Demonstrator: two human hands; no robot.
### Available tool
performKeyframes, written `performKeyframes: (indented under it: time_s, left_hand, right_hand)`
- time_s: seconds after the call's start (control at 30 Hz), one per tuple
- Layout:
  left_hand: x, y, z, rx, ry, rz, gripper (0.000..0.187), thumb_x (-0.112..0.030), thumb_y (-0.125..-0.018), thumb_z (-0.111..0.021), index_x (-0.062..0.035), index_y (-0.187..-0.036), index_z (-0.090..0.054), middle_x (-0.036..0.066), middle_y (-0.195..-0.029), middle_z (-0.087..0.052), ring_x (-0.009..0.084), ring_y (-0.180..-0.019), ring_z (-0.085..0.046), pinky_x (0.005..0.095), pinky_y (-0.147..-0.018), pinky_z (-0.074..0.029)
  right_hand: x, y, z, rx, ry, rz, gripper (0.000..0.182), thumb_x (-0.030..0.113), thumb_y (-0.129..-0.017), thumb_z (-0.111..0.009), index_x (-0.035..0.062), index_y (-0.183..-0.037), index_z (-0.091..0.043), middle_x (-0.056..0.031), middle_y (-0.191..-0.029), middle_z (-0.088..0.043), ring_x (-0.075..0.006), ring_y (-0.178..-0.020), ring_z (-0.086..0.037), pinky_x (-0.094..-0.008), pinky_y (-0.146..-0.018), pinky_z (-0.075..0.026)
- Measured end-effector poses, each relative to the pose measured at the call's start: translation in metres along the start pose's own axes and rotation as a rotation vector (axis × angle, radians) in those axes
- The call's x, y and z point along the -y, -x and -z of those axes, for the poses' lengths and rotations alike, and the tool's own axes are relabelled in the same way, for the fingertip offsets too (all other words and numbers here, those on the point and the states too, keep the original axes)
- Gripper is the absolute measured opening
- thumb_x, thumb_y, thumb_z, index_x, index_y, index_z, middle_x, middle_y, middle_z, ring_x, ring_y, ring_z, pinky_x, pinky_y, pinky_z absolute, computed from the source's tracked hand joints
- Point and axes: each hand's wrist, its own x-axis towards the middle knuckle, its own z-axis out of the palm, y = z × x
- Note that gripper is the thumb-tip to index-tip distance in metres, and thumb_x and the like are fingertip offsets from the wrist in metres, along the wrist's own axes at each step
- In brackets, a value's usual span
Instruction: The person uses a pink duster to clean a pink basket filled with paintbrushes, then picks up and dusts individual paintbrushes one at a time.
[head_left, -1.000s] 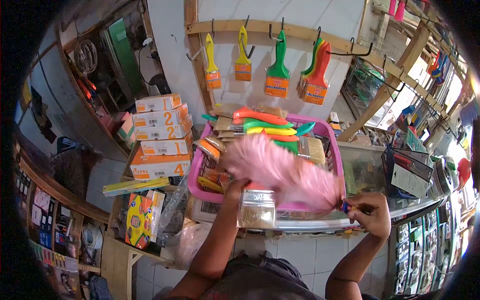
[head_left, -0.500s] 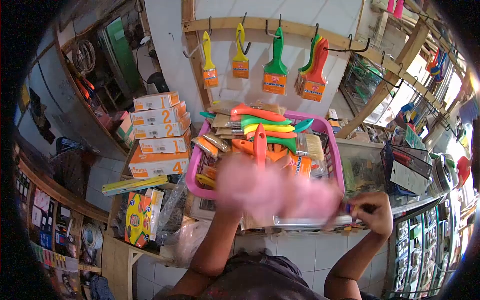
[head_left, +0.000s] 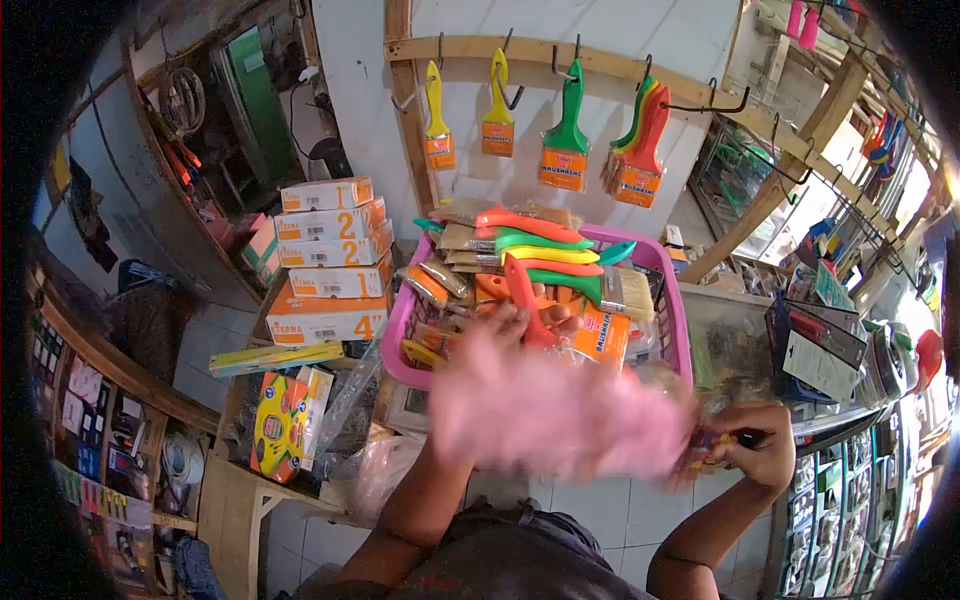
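My right hand (head_left: pixel 755 445) is closed round the handle of a fluffy pink duster (head_left: pixel 570 415), blurred by motion, which stretches left across the front of the basket. Part of my left hand (head_left: pixel 508 325) shows behind the duster's left end; its fingers close about the lower part of a red-handled paintbrush (head_left: pixel 522 290). The duster hides my left palm and that brush's lower end. Around it in the pink basket (head_left: pixel 680 345) lie paintbrushes with red, green, yellow and orange handles, including a packaged brush (head_left: pixel 603 335) with an orange label.
Paintbrushes, such as a green one (head_left: pixel 567 120), hang on hooks along a wooden rail (head_left: pixel 620 62). Stacked brush boxes (head_left: pixel 330 255) and a yellow-orange carton (head_left: pixel 280 430) stand at left. A glass counter (head_left: pixel 735 330) and a dark rack (head_left: pixel 815 335) are at right.
The red handle now leans to the left, where it stood nearly upright. The pink duster has swept slightly downward with my right hand. The whole view has shifted a little.
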Motion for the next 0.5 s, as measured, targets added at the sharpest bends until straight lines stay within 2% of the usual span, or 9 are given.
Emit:
performKeyframes:
  time_s: [0.07,0.1,0.17,0.2,0.3,0.33,0.4,0.43,0.5]
  left_hand:
    - [-0.003,-0.001,-0.013,-0.042,-0.065,0.0,0.051,-0.023,-0.104,-0.052,-0.0048,-0.149,-0.035,0.015,-0.138,-0.054,0.0276,-0.136,-0.049,0.0454,-0.109,-0.046]
    - [0.005,0.002,0.003,0.076,-0.291,-0.187,0.052,-0.025,-0.102,-0.055,-0.0078,-0.148,-0.037,0.014,-0.138,-0.054,0.03,-0.136,-0.047,0.0471,-0.11,-0.044]
    - [0.01,0.0,0.011,0.13,0.14,-0.073,0.05,-0.023,-0.101,-0.057,-0.0103,-0.147,-0.041,0.013,-0.142,-0.051,0.0285,-0.133,-0.05,0.047,-0.11,-0.043]
    - [0.008,0.001,0.004,0.095,0.099,-0.065,0.049,-0.024,-0.102,-0.056,-0.0118,-0.147,-0.041,0.013,-0.144,-0.05,0.0303,-0.135,-0.047,0.0481,-0.112,-0.041]
    - [0.002,-0.002,-0.013,0.011,-0.03,-0.042,0.046,-0.028,-0.102,-0.056,-0.0162,-0.144,-0.041,0.015,-0.15,-0.045,0.036,-0.14,-0.041,0.0517,-0.118,-0.032]
    - [0.002,-0.004,-0.006,0.071,-0.041,-0.036,0.038,-0.021,-0.104,-0.05,-0.0146,-0.14,-0.044,0.015,-0.149,-0.045,0.0349,-0.142,-0.039,0.0508,-0.118,-0.032]
    - [0.003,-0.008,0.006,0.281,0.121,-0.055,0.042,-0.022,-0.104,-0.049,-0.0129,-0.145,-0.04,0.016,-0.15,-0.043,0.0332,-0.143,-0.039,0.0499,-0.118,-0.034]
    - [0.003,-0.003,-0.008,0.03,-0.149,-0.091,0.051,-0.03,-0.103,-0.053,-0.011,-0.148,-0.038,0.017,-0.15,-0.042,0.0318,-0.142,-0.041,0.0499,-0.117,-0.035]
    - [0.003,-0.001,-0.006,0.133,-0.005,-0.1,0.053,-0.026,-0.102,-0.055,-0.0105,-0.148,-0.035,0.016,-0.151,-0.043,0.0302,-0.139,-0.044,0.0501,-0.116,-0.036]
  right_hand:
    - [0.006,-0.002,0.006,0.124,0.017,-0.058,0.032,0.016,-0.073,-0.088,-0.0057,-0.092,-0.074,-0.0163,-0.082,-0.072,-0.0204,-0.073,-0.07,-0.0306,-0.067,-0.052]
    - [0.004,-0.002,0.003,0.012,0.139,-0.082,0.033,0.016,-0.074,-0.088,-0.0059,-0.093,-0.074,-0.0164,-0.082,-0.072,-0.0208,-0.074,-0.071,-0.0319,-0.068,-0.053]
    - [0.006,0.006,-0.009,-0.198,-0.01,-0.179,0.029,0.013,-0.075,-0.087,-0.0055,-0.093,-0.074,-0.016,-0.083,-0.072,-0.0193,-0.072,-0.07,-0.0306,-0.066,-0.053]
    - [0.007,0.008,-0.013,-0.304,-0.086,-0.225,0.028,0.012,-0.075,-0.086,-0.0053,-0.094,-0.074,-0.0158,-0.083,-0.073,-0.0185,-0.072,-0.07,-0.03,-0.065,-0.054]
    - [-0.002,0.003,0.008,0.161,0.036,0.072,0.023,0.008,-0.076,-0.084,-0.005,-0.09,-0.074,-0.0144,-0.085,-0.073,-0.0152,-0.071,-0.069,-0.0259,-0.06,-0.053]
    - [-0.007,0.004,0.007,0.044,0.006,-0.006,0.023,0.009,-0.075,-0.085,-0.0049,-0.09,-0.074,-0.0143,-0.086,-0.073,-0.0149,-0.071,-0.069,-0.0255,-0.06,-0.052]
    - [-0.016,0.006,-0.003,-0.182,-0.062,-0.164,0.023,0.009,-0.075,-0.086,-0.0045,-0.089,-0.074,-0.0139,-0.087,-0.073,-0.0141,-0.072,-0.068,-0.0248,-0.06,-0.052]
    - [-0.011,0.002,-0.009,-0.303,-0.131,-0.274,0.026,0.01,-0.073,-0.087,-0.005,-0.089,-0.074,-0.0145,-0.087,-0.073,-0.0153,-0.072,-0.069,-0.0272,-0.063,-0.053]
    - [-0.015,0.005,-0.005,-0.173,-0.08,-0.157,0.027,0.011,-0.073,-0.088,-0.0054,-0.09,-0.074,-0.0145,-0.086,-0.073,-0.0157,-0.071,-0.068,-0.0278,-0.064,-0.053]
